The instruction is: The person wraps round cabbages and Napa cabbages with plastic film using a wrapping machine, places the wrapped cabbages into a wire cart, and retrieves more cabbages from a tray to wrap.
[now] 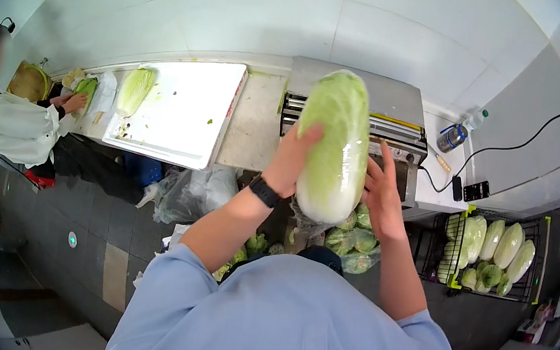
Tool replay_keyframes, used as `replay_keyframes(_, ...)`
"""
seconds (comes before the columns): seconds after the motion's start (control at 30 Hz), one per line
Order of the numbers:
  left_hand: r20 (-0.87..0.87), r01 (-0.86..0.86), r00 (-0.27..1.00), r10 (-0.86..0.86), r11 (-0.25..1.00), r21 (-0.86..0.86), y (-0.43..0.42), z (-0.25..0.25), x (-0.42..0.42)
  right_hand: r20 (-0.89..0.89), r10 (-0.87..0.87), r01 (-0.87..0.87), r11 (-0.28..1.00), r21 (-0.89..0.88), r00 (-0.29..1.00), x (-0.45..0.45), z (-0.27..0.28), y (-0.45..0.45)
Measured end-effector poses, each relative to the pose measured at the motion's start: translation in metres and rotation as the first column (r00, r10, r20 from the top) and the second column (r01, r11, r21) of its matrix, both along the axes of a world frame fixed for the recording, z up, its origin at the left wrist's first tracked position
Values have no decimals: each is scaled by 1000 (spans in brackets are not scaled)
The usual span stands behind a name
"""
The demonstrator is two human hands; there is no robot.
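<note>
A large napa cabbage (332, 146) in shiny clear wrap is held up in front of me, its white base toward me and its leafy end toward the wall. My left hand (291, 159), with a dark watch on the wrist, grips it along its left side. On the other side my right hand (385, 193) is open, fingers spread; I cannot tell whether its thumb touches the wrap. Behind the cabbage sits a metal wrapping machine (394, 128), partly hidden by it.
On the left, a white board (181, 114) bears another napa cabbage (135, 92). A co-worker (20, 117) handles leafy greens beyond it. A bottle (452, 137), a phone (476, 191) and a black cable (513, 147) are at right. A cart (541, 262) holds several cabbages. Bagged vegetables (356, 242) lie below the counter.
</note>
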State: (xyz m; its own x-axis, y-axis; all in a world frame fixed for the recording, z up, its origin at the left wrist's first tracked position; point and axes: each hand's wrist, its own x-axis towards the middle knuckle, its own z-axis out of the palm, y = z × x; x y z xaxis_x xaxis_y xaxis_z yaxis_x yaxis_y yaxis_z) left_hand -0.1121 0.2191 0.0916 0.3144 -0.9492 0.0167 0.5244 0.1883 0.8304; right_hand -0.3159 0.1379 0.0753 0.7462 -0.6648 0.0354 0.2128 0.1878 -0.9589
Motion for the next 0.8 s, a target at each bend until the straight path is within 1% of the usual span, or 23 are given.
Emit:
replay_keyframes(0.03,143,-25,990,23,1000,14,-5,4,-6,28,54,-53,999,-8,998,8,6,4)
replay_keyframes(0.07,285,-53,958,46,998,19,-13,9,-13,15,-85,86,996,-18,996,23,-11,3)
replay_keyframes(0.1,423,-82,904,68,996,17,-19,12,-17,46,-120,119,992,27,992,25,-10,3)
replay_keyframes(0.13,386,-57,921,54,998,-4,-21,13,-15,77,-158,153,985,74,984,26,-10,3)
replay_keyframes(0.2,306,-13,952,28,999,-50,-27,5,-13,166,-181,142,965,222,969,21,-20,-4)
replay_keyframes(0.23,391,-139,907,155,988,-70,-28,-6,-15,202,-200,134,944,301,959,16,-23,-4)
replay_keyframes(0.27,491,-139,861,132,990,-22,-19,-17,-17,235,-236,148,930,337,943,13,-25,-1)
replay_keyframes(0.33,682,-146,727,72,988,51,2,-21,-12,318,-311,173,902,397,896,18,-22,0)
replay_keyframes(0.37,609,-105,793,29,991,89,7,-24,-13,320,-347,208,894,397,882,20,-23,-2)
replay_keyframes(0.43,434,-22,899,-52,987,162,18,-31,-18,317,-362,236,897,374,876,16,-28,-8)
replay_keyframes(0.53,278,-24,960,-23,986,167,22,-29,-16,296,-378,262,894,363,877,13,-26,-11)
replay_keyframes(0.57,280,-40,960,-3,988,151,23,-28,-17,285,-381,268,892,364,880,13,-24,-11)
replay_keyframes(0.63,286,-77,957,41,990,116,23,-25,-18,320,-391,250,881,402,863,14,-21,-9)
replay_keyframes(0.73,271,-82,961,48,990,116,24,-28,-26,370,-389,219,878,425,844,17,-15,-6)
replay_keyframes(0.8,212,-75,976,52,992,106,19,-33,-33,387,-397,209,871,444,832,20,-12,-2)
